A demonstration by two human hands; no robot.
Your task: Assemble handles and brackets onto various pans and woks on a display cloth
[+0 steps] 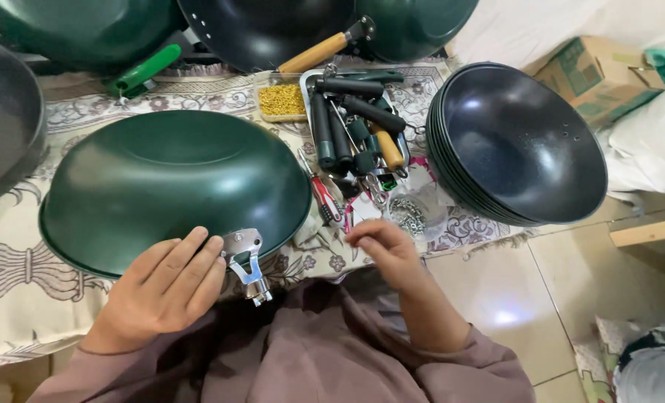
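I see the left hand (pixel 161 291) flat, fingers together, pressing the rim of the upturned green wok (pixel 172 183). The metal handle bracket (pixel 247 261) sits just right of those fingertips, long axis pointing toward me. The right hand (pixel 385 250) is farther off, fingertips pinched; on what, I cannot tell.

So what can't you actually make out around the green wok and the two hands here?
Head view only:
- Right hand: fingers curled, so anything pinched there is hidden.
- Left hand covers part of the upturned green wok rim.
- Metal bracket: its fasteners are too small.
- Small metal parts: too small and glinting to tell.
- Tray of handles: the lower ones are buried.
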